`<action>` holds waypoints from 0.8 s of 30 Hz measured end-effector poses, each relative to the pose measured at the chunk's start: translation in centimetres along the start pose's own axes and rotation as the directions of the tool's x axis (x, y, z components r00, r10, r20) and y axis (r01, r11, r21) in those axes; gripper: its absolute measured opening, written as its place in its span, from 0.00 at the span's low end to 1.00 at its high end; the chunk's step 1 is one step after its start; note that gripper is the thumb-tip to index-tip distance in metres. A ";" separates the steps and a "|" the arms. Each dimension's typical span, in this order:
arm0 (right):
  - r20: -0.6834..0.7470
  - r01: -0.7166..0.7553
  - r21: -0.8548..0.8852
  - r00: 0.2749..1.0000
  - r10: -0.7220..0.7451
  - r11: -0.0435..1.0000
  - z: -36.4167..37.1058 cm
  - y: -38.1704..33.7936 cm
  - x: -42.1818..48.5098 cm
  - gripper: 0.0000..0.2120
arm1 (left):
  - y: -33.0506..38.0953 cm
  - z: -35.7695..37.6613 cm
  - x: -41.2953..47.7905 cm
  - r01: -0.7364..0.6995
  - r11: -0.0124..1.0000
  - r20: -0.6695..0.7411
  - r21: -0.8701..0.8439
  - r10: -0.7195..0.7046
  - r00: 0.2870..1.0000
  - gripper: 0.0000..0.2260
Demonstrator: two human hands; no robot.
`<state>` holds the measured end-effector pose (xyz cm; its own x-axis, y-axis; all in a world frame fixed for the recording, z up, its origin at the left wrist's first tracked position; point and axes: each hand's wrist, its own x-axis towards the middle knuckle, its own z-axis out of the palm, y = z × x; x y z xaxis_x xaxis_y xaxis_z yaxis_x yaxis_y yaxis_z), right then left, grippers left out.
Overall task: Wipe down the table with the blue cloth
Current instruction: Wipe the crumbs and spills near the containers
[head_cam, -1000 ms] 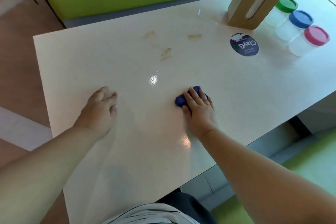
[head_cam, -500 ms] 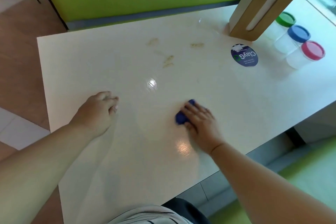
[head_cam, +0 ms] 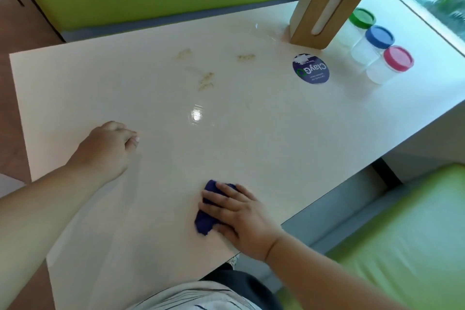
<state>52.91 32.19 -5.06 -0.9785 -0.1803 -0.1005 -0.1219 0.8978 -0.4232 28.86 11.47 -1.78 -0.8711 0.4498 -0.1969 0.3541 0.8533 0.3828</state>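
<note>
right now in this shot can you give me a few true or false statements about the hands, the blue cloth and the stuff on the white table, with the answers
1. The right hand presses the crumpled blue cloth flat on the white table. True.
2. The left hand holds a second cloth. False: it rests empty on the table.
3. Brownish smears lie beyond the cloth, unwiped. True.
4. The three clear plastic jars all have red lids. False: the lids are green, blue and pink.
5. The round dark blue sticker sits under the cloth. False: it lies far off, near the upright wooden box.
</note>
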 end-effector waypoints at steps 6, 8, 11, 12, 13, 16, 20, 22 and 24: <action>-0.231 -0.596 0.066 0.771 0.594 0.800 -4.1 7.9 -1.9 0.21 | 3.8 2.3 0.3 -0.173 0.985 0.016 0.003 0.173 0.985 0.09; -0.221 -0.588 0.052 0.782 0.583 0.807 -3.6 7.3 -1.4 0.21 | 5.7 3.1 0.9 -0.193 0.981 0.034 -0.018 0.194 0.981 0.13; -0.121 -0.294 -0.040 0.950 0.288 0.955 -2.3 5.0 -2.4 0.21 | 8.4 4.0 2.0 -0.206 0.977 0.021 -0.050 0.207 0.978 0.16; -0.093 -0.220 -0.060 0.972 0.214 0.974 -1.9 4.6 -3.3 0.21 | 9.1 4.2 2.4 -0.213 0.976 0.024 -0.048 0.214 0.977 0.16; -0.074 -0.176 -0.064 0.982 0.171 0.982 -1.7 4.8 -4.3 0.21 | 9.9 4.5 2.7 -0.220 0.974 0.030 -0.046 0.222 0.975 0.15; -0.126 -0.215 -0.013 0.969 0.212 0.976 -3.0 7.5 -6.6 0.20 | 11.2 4.9 3.5 -0.223 0.974 0.054 -0.030 0.224 0.973 0.16; -0.287 -0.497 0.078 0.819 0.496 0.864 -6.8 16.0 -8.5 0.20 | 12.1 5.7 4.2 -0.210 0.977 0.080 0.025 0.207 0.975 0.20; -0.291 -0.638 0.151 0.701 0.651 0.755 -8.5 18.8 -8.6 0.19 | 12.5 6.1 4.4 -0.199 0.979 0.084 0.051 0.194 0.977 0.21; -0.288 -0.664 0.151 0.679 0.675 0.732 -8.6 19.2 -7.8 0.20 | 12.8 6.5 4.5 -0.188 0.979 0.075 0.076 0.182 0.980 0.22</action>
<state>56.74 54.25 -4.68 -0.7948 0.5994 -0.0947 0.5856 0.7165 -0.3791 31.67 26.15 -3.59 -0.7641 0.6163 -0.1906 0.5363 0.7711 0.3433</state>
